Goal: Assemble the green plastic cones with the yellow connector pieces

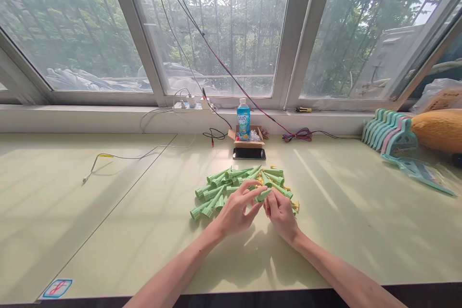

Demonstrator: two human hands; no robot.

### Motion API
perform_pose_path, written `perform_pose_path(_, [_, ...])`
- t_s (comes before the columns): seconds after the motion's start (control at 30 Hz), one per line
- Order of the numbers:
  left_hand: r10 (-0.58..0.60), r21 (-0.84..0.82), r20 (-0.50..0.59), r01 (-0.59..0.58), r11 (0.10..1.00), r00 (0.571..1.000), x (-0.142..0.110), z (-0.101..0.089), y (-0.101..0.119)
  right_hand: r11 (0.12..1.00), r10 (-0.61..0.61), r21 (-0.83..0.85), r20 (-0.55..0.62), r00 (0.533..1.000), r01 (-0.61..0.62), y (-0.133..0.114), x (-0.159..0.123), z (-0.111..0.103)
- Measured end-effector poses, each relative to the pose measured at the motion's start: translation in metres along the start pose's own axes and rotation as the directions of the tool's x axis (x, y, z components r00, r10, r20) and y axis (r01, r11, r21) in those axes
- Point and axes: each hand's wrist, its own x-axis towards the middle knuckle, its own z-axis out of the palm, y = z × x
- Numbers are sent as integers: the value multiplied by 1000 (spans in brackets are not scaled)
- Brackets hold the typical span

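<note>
My left hand (236, 208) holds a small green plastic cone (263, 196) between thumb and fingers, above the front of the pile. Close against the cone, my right hand (282, 214) is closed in a pinch; what lies between its fingertips is hidden. Around and behind both hands spreads a pile of green cones (216, 192), lying on their sides at many angles. Small yellow plastic pieces (295, 206) lie among the cones on the right side of the pile, partly covered by them and by my hands.
Behind the pile lie a black phone (249, 154) and a small cardboard box (249, 144) with a blue-liquid bottle (243, 120). Cables (301, 134) run along the back. Pastel hangers (391, 132) stand at the right. A white cable (122, 157) crosses the pale table (119, 231).
</note>
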Motion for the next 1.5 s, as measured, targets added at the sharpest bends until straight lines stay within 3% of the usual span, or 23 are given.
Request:
perform_pose_path(0.1, [-34,-11,-64,34,999,997,1,2,1,998,0,57,-51,999,3,2,0,2])
perform_pose_path(0.2, [-68,-34,-211,63,997,975,3,1,2,991,19,130,-108,994,-4,2,0,3])
perform_pose_path(0.3, [-107,-15,-277,107,994,955,4,0,1,995,-6,101,-124,992,18,1,0,3])
perform_pose_path(0.57, [-224,-37,-61,223,974,973,6,-1,5,991,-115,-56,48,992,118,0,-1,1])
perform_pose_path(0.9, [-175,-131,-38,169,977,984,2,-2,-1,998,-60,36,82,995,57,3,-2,0])
perform_pose_path(1.23, [-9,-94,-15,8,996,1000,2,-6,3,998,-43,45,109,993,38,5,0,-2])
perform_pose_path(1.5, [0,-84,-102,-9,996,995,4,-3,5,996,-50,73,37,998,47,5,-3,2])
